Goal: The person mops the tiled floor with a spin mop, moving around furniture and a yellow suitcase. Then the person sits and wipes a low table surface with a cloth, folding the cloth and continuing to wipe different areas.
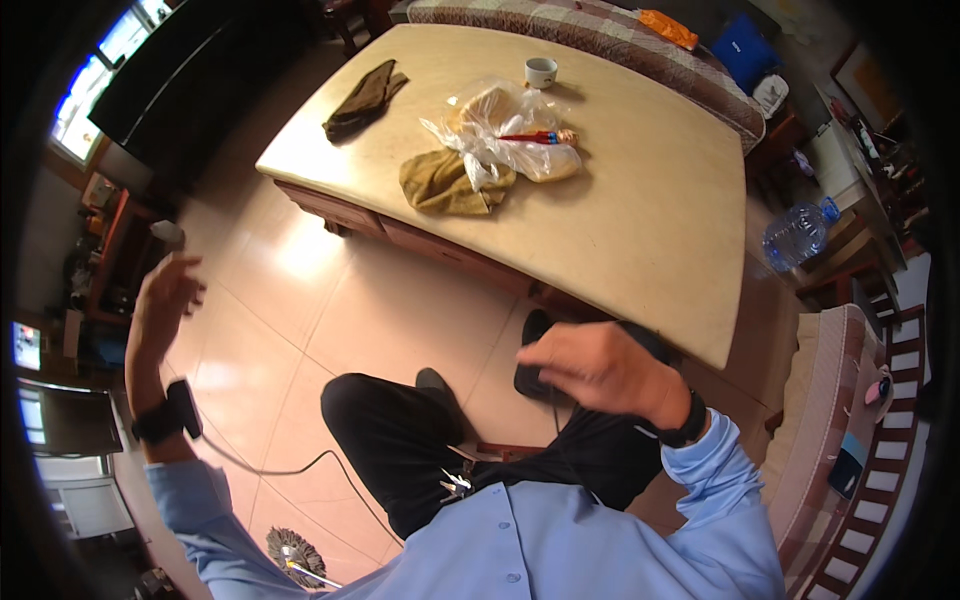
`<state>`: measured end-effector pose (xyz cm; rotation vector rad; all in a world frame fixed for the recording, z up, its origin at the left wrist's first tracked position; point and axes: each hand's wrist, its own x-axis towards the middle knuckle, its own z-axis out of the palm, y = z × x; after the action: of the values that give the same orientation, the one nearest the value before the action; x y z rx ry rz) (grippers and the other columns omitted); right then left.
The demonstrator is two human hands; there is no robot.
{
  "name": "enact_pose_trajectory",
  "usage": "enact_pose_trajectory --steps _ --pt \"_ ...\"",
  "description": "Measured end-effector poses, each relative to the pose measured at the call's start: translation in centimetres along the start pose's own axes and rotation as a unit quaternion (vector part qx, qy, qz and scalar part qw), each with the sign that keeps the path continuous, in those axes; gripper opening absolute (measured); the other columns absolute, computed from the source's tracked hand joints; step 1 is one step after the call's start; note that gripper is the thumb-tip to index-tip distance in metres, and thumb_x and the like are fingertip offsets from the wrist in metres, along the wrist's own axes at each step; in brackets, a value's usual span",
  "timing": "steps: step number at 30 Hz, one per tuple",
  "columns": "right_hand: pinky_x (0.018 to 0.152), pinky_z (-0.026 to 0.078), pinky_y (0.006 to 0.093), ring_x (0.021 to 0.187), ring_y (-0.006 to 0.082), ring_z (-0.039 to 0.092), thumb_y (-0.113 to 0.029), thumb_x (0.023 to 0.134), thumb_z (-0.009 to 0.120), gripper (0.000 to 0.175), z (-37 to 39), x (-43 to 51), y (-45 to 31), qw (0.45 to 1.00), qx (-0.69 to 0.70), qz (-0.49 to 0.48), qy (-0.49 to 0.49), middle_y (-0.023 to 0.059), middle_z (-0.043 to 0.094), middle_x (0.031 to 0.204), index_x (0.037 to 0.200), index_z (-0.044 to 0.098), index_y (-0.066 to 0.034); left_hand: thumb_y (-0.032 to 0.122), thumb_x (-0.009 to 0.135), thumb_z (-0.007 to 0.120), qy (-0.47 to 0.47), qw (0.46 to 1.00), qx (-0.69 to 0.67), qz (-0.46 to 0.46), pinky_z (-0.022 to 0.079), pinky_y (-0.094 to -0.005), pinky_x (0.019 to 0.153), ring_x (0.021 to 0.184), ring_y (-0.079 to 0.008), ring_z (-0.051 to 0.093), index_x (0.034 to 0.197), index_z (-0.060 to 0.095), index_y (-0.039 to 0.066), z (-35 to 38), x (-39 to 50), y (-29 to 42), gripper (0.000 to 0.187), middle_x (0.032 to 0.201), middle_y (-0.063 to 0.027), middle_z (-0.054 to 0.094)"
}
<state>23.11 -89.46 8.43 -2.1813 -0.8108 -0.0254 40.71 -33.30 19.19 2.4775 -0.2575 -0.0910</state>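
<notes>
My left hand point(166, 291) is raised at the left over the tiled floor, fingers loosely curled and apart. Just beyond its fingertips is a small pale object point(166, 231); whether they touch is unclear. Blurred by motion, my right hand point(604, 367) hovers above my right thigh near the table's front edge, and its grip is unclear. On the cream-topped table point(630, 225) lie a clear plastic bag point(517, 112) with tan contents, a doll in red and blue point(536, 137), an olive cloth point(442, 184) and a dark brown cloth point(364, 101). A white cup point(541, 73) stands behind them.
A large clear water bottle point(801, 234) is beyond the table's right end. Sofas with plaid covers point(585, 37) line the back and right. A mop head point(294, 555) rests on the floor at lower left. A cable point(292, 471) runs from my left wrist device.
</notes>
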Motion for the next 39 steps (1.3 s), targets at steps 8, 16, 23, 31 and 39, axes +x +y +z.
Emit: enact_pose_trajectory --steps 8,16,23,31,39 --pt "0.094 0.058 0.0407 0.108 0.0285 0.071 -0.007 0.093 0.074 0.038 -2.5 2.5 13.3 0.941 -0.044 0.208 0.265 0.0172 0.072 0.119 0.130 0.069 -0.0005 0.029 0.105 0.069 0.007 0.973 -0.218 0.071 0.057 -0.0298 0.079 0.089 -0.0142 0.070 0.134 0.070 0.005 12.5 15.3 9.8 0.037 0.103 -0.0069 0.074" --pt "0.128 0.020 0.0579 0.157 0.0419 0.030 -0.041 0.095 0.072 0.071 0.6 0.2 24.5 0.921 -0.319 0.220 0.041 0.0220 0.036 0.169 0.158 0.054 -0.0132 0.022 0.092 0.079 -0.006 0.999 0.008 0.054 0.055 -0.0431 0.101 0.123 -0.0353 0.065 0.130 0.070 0.002 28.9 25.1 5.0 0.045 0.135 -0.0228 0.065" --pt "0.130 0.011 0.0616 0.160 0.0438 0.024 -0.046 0.095 0.068 0.074 -0.7 1.4 24.9 0.928 -0.299 0.222 -0.005 0.0222 0.030 0.173 0.161 0.050 -0.0149 0.027 0.091 0.080 0.097 0.972 0.215 -0.027 0.054 -0.0529 0.104 0.132 -0.0427 0.059 0.131 0.071 0.018 27.6 35.2 -1.3 0.042 0.151 -0.0193 0.053" --pt "0.129 0.012 0.0637 0.160 0.0445 0.023 -0.048 0.093 0.071 0.076 -1.6 2.1 24.5 0.933 -0.273 0.233 -0.029 0.0235 0.029 0.173 0.159 0.052 -0.0159 0.019 0.090 0.078 0.145 0.971 0.186 0.029 0.054 -0.0512 0.109 0.130 -0.0467 0.061 0.153 0.051 0.020 28.6 44.0 -8.4 0.068 0.154 -0.0251 0.052" --pt "0.129 0.013 0.0628 0.160 0.0437 0.024 -0.049 0.092 0.073 0.075 -1.7 1.9 24.2 0.933 -0.272 0.235 -0.016 0.0231 0.032 0.171 0.158 0.054 -0.0177 0.015 0.090 0.069 0.075 0.955 0.284 0.035 0.055 -0.0536 0.098 0.116 -0.0471 0.067 0.116 0.067 0.002 26.7 44.9 -10.1 0.030 0.117 -0.0290 0.072"
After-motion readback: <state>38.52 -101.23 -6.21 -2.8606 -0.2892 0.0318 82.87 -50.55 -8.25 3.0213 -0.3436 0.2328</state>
